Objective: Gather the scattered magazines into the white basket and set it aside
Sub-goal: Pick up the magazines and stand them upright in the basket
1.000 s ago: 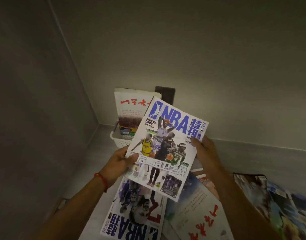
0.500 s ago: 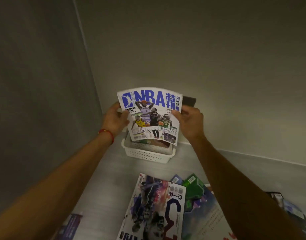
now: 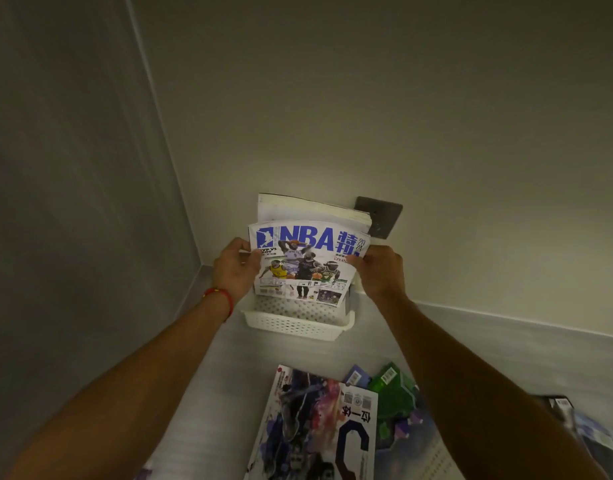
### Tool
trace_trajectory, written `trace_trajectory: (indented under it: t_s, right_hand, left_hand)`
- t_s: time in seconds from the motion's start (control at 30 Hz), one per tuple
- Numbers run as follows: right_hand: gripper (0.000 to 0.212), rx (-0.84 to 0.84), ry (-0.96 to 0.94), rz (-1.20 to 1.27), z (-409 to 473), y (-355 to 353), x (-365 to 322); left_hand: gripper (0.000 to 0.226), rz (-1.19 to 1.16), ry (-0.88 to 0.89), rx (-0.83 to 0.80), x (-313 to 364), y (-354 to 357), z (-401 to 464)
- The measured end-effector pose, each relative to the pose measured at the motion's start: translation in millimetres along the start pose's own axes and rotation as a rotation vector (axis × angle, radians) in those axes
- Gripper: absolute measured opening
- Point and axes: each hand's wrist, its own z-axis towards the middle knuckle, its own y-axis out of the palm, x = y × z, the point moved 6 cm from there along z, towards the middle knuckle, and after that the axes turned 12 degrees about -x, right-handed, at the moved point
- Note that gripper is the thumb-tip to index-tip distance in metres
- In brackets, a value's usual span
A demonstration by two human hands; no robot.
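The white basket (image 3: pixel 294 325) stands on the grey surface in the corner against the back wall. An NBA magazine (image 3: pixel 305 261) with a blue title and basketball players stands upright in it, its lower edge inside the rim. My left hand (image 3: pixel 236 268) grips its left edge and my right hand (image 3: pixel 379 271) grips its right edge. Behind it a white-covered magazine (image 3: pixel 308 210) stands in the basket, leaning on the wall. On the surface nearer me lie a second NBA magazine (image 3: pixel 315 424) and a green-covered one (image 3: pixel 395 393), partly overlapped.
A dark wall plate (image 3: pixel 379 218) sits on the back wall behind the basket. A grey side wall (image 3: pixel 73 202) closes the left. More magazines (image 3: pixel 596 438) lie at the lower right edge. A red cord circles my left wrist.
Both hands carried the NBA magazine up from over the pile and away to the basket, turned it upright, and lowered its bottom edge into the basket in front of the white magazine.
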Motion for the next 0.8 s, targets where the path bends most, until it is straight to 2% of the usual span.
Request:
trace_trajectory:
  t_s: [0.17, 0.23, 0.33, 0.4, 0.5, 0.57, 0.67, 0.73, 0.8]
  right_hand:
    - [0.023, -0.011, 0.022, -0.090, 4, 5, 9]
    - [0.019, -0.020, 0.039, -0.013, 0, 5, 15]
    - [0.033, -0.029, 0.076, 0.189, -16, 4, 28]
    - [0.033, -0.073, 0.073, 0.237, -35, 5, 38]
    - [0.016, -0.117, 0.036, 0.082, -75, 6, 65]
    - [0.013, -0.245, 0.112, -0.088, -104, 17, 95]
    - [0.021, -0.519, 0.257, -0.333, -148, 39, 141]
    - [0.024, -0.559, 0.407, -0.236, -174, 43, 165]
    - [0.021, -0.576, 0.526, -0.117, -201, 48, 181]
  left_hand:
    - [0.014, 0.062, -0.006, 0.015, -6, 6, 7]
    - [0.027, 0.040, -0.035, 0.018, -10, 11, 10]
    - [0.052, -0.048, -0.073, -0.008, -16, 22, 9]
    - [0.062, -0.087, -0.062, -0.013, -20, 24, -1]
    - [0.050, 0.117, 0.086, 0.116, -17, 18, -44]
    - [0.042, 0.233, 0.125, 0.137, -29, 29, -90]
    - [0.037, 0.521, -0.020, -0.073, -79, 65, -156]
    - [0.043, 0.679, -0.186, -0.234, -119, 84, -195]
    - [0.045, 0.663, -0.324, -0.250, -144, 93, -230]
